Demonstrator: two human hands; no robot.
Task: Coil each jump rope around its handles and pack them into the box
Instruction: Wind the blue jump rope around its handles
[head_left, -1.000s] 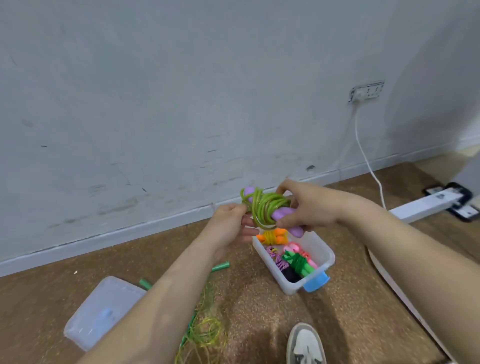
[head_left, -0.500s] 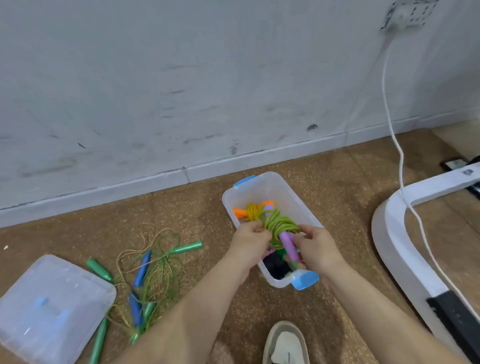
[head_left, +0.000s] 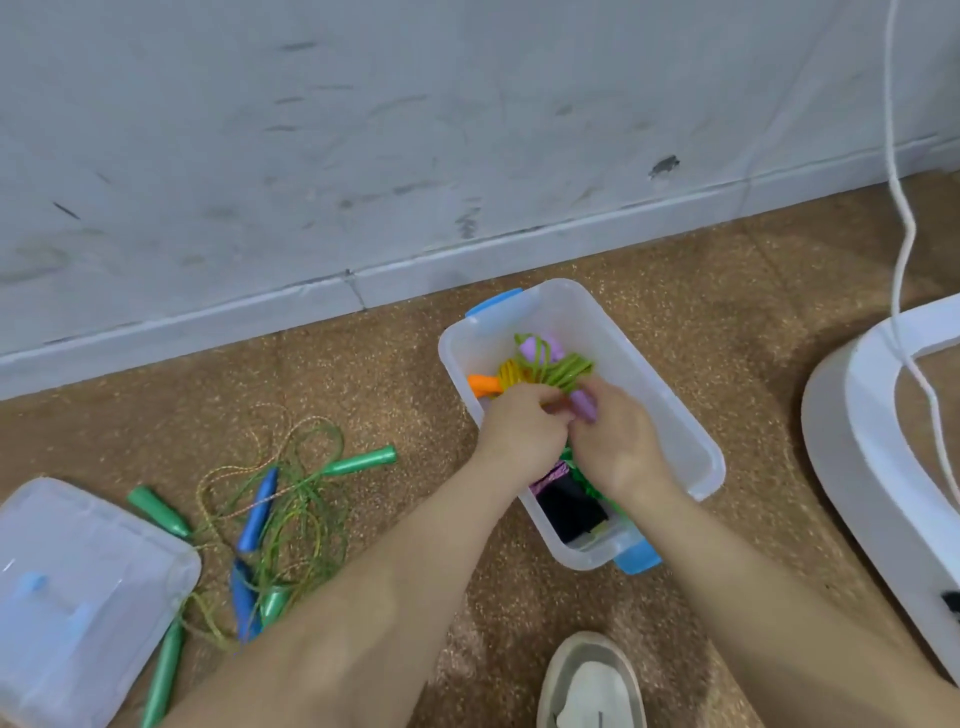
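Fingers of left hand (head_left: 522, 423) curled on cord, right hand (head_left: 618, 441) pinching handle end of coiled lime-green jump rope with lilac plastic handles (head_left: 563, 370). Bundle inside clear plastic box with blue latches (head_left: 675, 421), against orange-handled coiled rope (head_left: 485, 384). Tangled loose green- and blue-handled ropes (head_left: 280, 499) on floor, well left.

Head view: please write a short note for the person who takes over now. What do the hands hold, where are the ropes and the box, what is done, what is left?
Left hand and right hand: both grip the coiled purple-handled rope, held inside the clear box, beside the orange-handled rope.
Done: several coiled ropes lie in the box.
Left: release this one; then coil the loose ropes, green-handled and blue-handled, tangled on the floor left of the box, and pack them. The lid lies far left.
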